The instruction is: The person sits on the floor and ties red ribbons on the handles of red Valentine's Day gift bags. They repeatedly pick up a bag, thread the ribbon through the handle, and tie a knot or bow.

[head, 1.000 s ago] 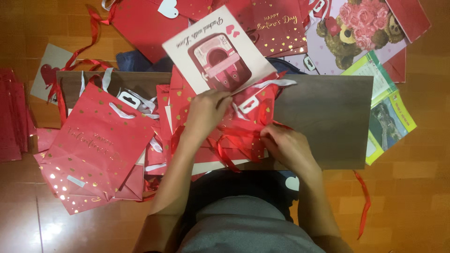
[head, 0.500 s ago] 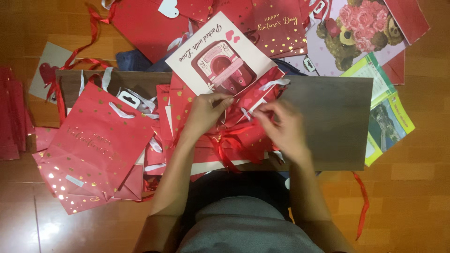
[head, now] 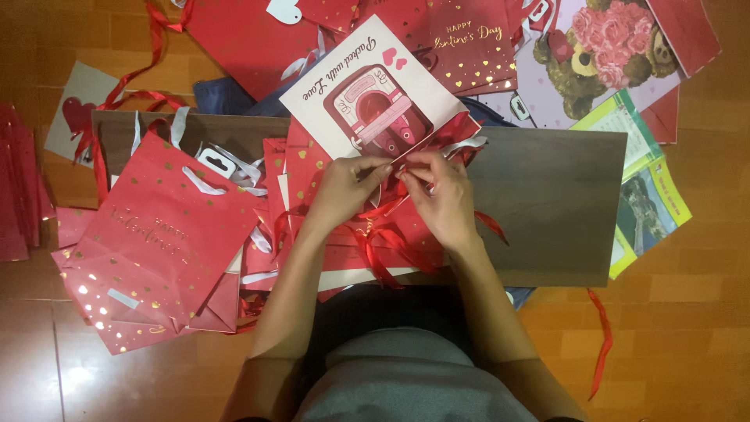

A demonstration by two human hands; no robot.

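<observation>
At the far left, a large red gift bag (head: pixel 152 242) dotted with gold hearts is seen lying flat over a heap of similar bags on a low dark board (head: pixel 547 207); its white ribbon handles are already fitted, so this share of the work is judged finished, and nothing is seen inside any of these flattened bags. At the centre, a white gift bag (head: pixel 367 94) printed with a pink machine is held at its lower edge — the left hand (head: pixel 344 187) is closed narrowly, fingertips pinched on the edge, and the right hand (head: pixel 445 195) is likewise pinched on a red ribbon (head: pixel 383 238) just beside it. The ribbon trails loose beneath, so the threading is judged unfinished. To the right, a bear-printed bag (head: pixel 605 59) and green leaflets (head: pixel 644 195) lie flat on the floor — contents cannot be told
</observation>
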